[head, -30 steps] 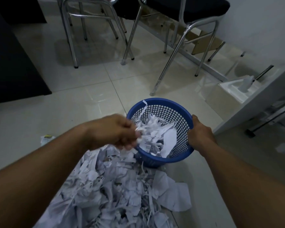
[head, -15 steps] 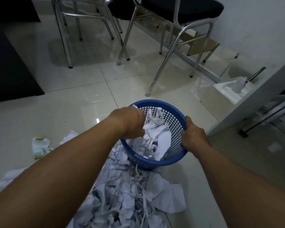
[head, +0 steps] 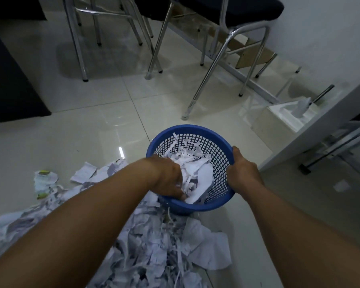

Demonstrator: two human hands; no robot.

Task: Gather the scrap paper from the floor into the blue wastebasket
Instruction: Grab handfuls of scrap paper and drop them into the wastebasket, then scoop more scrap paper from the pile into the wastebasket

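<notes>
The blue wastebasket stands tilted toward me on the tiled floor, partly filled with white paper shreds. My right hand grips its right rim. My left hand reaches down inside the basket among the shreds; its fingers are buried in paper, so whether they hold any is hidden. A large pile of scrap paper lies on the floor in front of the basket, running under my left forearm.
Loose scraps lie at the left of the pile. Metal chair legs stand just behind the basket, with a second chair farther left. A white box and a white panel sit at the right. A dark cabinet is on the left.
My left hand carried a handful of shreds from the pile over the near rim and pushed down into the basket. My right hand kept its hold on the rim.
</notes>
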